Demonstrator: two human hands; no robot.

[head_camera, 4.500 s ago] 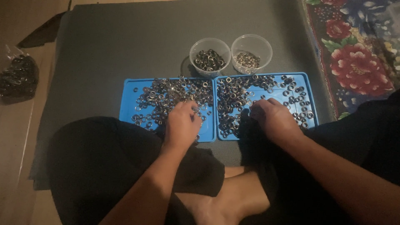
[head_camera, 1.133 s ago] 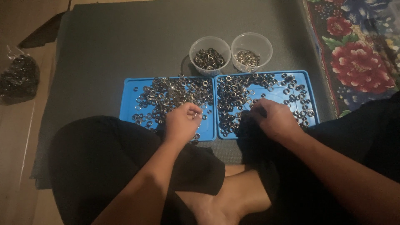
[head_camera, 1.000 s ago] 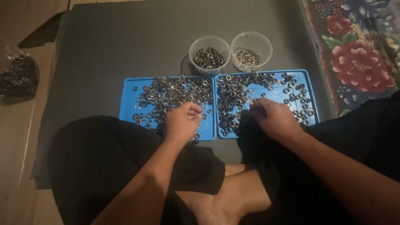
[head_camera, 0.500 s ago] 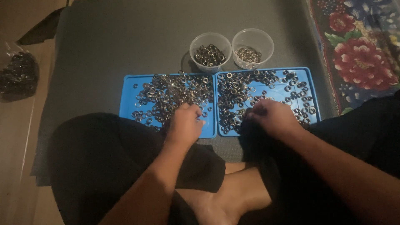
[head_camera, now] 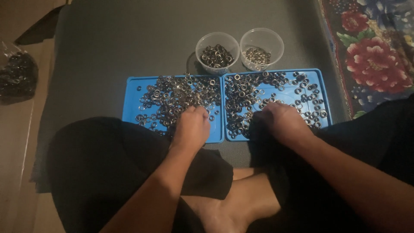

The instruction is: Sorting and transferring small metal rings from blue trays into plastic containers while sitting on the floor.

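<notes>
Rings (head_camera: 181, 97) cover two blue trays (head_camera: 131, 92) side by side on a dark mat (head_camera: 129, 43). Left hand (head_camera: 192, 127) rests curled on the left tray's rings, right hand (head_camera: 280, 123) on the right tray's; whether either grips one, I cannot tell. Two cups (head_camera: 217, 54) of rings stand just behind.

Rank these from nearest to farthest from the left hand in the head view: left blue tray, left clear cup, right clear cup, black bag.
1. Left blue tray: under the left hand, which rests on its near edge.
2. Left clear cup: beyond the trays, slightly right.
3. Right clear cup: further right.
4. Black bag: far left, off the mat.
</notes>
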